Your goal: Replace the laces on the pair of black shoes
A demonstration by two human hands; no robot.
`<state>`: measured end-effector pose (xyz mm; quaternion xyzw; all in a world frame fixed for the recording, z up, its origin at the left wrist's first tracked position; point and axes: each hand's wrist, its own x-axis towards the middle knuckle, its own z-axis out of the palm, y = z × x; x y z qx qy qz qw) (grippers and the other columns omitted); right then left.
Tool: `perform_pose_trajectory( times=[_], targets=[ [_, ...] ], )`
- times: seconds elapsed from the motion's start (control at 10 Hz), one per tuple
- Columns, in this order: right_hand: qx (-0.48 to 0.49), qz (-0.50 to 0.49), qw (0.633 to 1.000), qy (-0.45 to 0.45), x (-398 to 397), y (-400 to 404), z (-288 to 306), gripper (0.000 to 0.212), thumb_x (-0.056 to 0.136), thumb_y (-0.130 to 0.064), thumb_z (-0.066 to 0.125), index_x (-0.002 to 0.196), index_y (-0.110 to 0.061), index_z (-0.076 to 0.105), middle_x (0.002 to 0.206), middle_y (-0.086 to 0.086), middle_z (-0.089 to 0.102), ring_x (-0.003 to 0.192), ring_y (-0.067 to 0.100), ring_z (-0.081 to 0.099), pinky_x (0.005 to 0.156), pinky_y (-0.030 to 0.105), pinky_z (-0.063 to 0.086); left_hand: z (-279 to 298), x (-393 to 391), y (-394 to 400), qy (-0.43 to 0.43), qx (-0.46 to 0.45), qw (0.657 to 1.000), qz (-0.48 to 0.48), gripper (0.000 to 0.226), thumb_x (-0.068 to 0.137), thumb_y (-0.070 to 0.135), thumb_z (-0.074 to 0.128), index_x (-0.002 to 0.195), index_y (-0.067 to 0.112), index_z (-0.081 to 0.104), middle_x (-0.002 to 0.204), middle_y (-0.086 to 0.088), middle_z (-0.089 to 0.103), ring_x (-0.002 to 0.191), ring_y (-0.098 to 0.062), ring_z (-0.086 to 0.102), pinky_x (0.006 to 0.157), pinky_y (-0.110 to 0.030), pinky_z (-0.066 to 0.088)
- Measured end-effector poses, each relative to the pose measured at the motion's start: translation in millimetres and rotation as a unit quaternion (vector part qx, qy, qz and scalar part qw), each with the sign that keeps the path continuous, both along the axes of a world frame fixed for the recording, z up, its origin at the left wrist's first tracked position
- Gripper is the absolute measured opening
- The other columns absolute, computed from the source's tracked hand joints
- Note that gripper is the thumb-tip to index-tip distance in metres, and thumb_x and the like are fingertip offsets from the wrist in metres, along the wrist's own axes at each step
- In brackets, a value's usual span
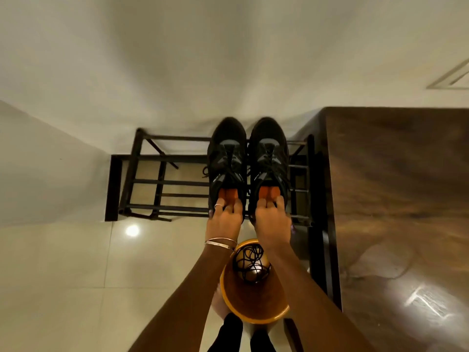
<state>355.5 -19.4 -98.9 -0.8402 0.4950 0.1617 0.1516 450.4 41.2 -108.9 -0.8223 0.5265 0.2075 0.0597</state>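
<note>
Two black laced shoes with orange insoles sit side by side on top of a black metal rack point(142, 184), toes pointing away from me. My left hand point(224, 215) grips the heel of the left shoe point(227, 158), fingers hooked inside its opening. The right shoe point(269, 158) is held the same way at its heel by my right hand point(272, 221). Below my wrists stands an orange bucket point(253, 311) with a tangle of black laces point(250, 260) in it.
A dark wooden table point(401, 199) stands right of the rack. A pale wall lies behind. The floor point(63, 275) is glossy cream tile. My bare foot point(219, 303) and dark trouser legs show beside the bucket.
</note>
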Motion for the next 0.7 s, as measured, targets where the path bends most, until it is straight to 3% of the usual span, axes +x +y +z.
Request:
perform_pose_trajectory(
  times=[0.1,0.2,0.3,0.4,0.5,0.6,0.7],
  targets=[
    [0.008,-0.008,1.0,-0.01,-4.3,4.2,-20.1,0.033,0.077,-0.005,0.075,0.107,0.003,0.063,0.1,0.019,0.069,0.131,0.04,0.044,0.076,0.053,0.055,-25.4,-9.2,4.6,-0.004,-0.033,0.999,0.004,0.061,0.042,0.005,0.095,0.098,0.001,0.072,0.067,-0.011,0.069,0.086,-0.038,0.068,0.046,-0.044,0.056],
    [-0.011,-0.006,1.0,-0.011,-3.2,6.7,-30.7,0.034,0.067,-0.001,0.081,0.096,0.005,0.065,0.088,0.02,0.069,0.121,0.042,0.052,0.066,0.054,0.057,-37.9,-13.6,6.4,0.0,-0.049,0.999,0.012,0.055,0.045,0.004,0.093,0.095,0.001,0.072,0.066,-0.012,0.069,0.083,-0.039,0.068,0.045,-0.043,0.056],
    [-0.021,-0.006,1.0,-0.006,-2.9,7.1,-33.3,0.035,0.074,-0.003,0.077,0.105,0.004,0.063,0.098,0.019,0.069,0.125,0.04,0.048,0.077,0.056,0.055,-38.0,-11.6,6.4,-0.012,-0.038,0.999,0.013,0.054,0.049,0.008,0.093,0.098,0.003,0.072,0.069,-0.011,0.07,0.085,-0.036,0.068,0.049,-0.044,0.057],
    [0.022,0.02,0.999,0.034,-2.9,1.8,-31.9,0.041,0.09,-0.011,0.061,0.129,-0.003,0.049,0.126,0.015,0.061,0.14,0.034,0.028,0.103,0.058,0.037,-32.0,-7.9,3.4,-0.022,0.034,0.999,0.025,0.05,0.082,0.024,0.074,0.127,0.01,0.056,0.109,-0.009,0.069,0.119,-0.031,0.054,0.09,-0.053,0.05],
    [0.039,0.031,0.998,0.042,-5.2,-0.9,-27.1,0.047,0.091,-0.022,0.064,0.132,-0.006,0.048,0.132,0.011,0.057,0.142,0.031,0.025,0.108,0.062,0.029,-26.5,-6.0,3.2,-0.021,0.05,0.998,0.016,0.049,0.095,0.028,0.056,0.14,0.013,0.041,0.134,-0.007,0.055,0.136,-0.029,0.036,0.11,-0.057,0.028],
    [0.071,0.029,0.997,0.023,-6.2,-10.0,-10.6,0.065,0.087,-0.038,0.069,0.139,-0.01,0.043,0.14,0.009,0.048,0.141,0.03,0.026,0.109,0.068,0.021,-4.5,-2.0,-4.5,-0.004,0.076,0.997,0.002,0.058,0.093,0.036,0.057,0.143,0.014,0.037,0.143,-0.008,0.044,0.14,-0.03,0.029,0.114,-0.06,0.016],
    [0.089,0.015,0.996,-0.01,-9.8,-20.6,13.0,0.061,0.088,-0.04,0.067,0.138,-0.013,0.044,0.138,0.009,0.048,0.137,0.03,0.03,0.109,0.066,0.024,16.4,1.7,-8.2,0.02,0.072,0.997,0.004,0.054,0.094,0.036,0.055,0.141,0.016,0.04,0.143,-0.009,0.042,0.138,-0.031,0.03,0.114,-0.06,0.018]
  ],
)
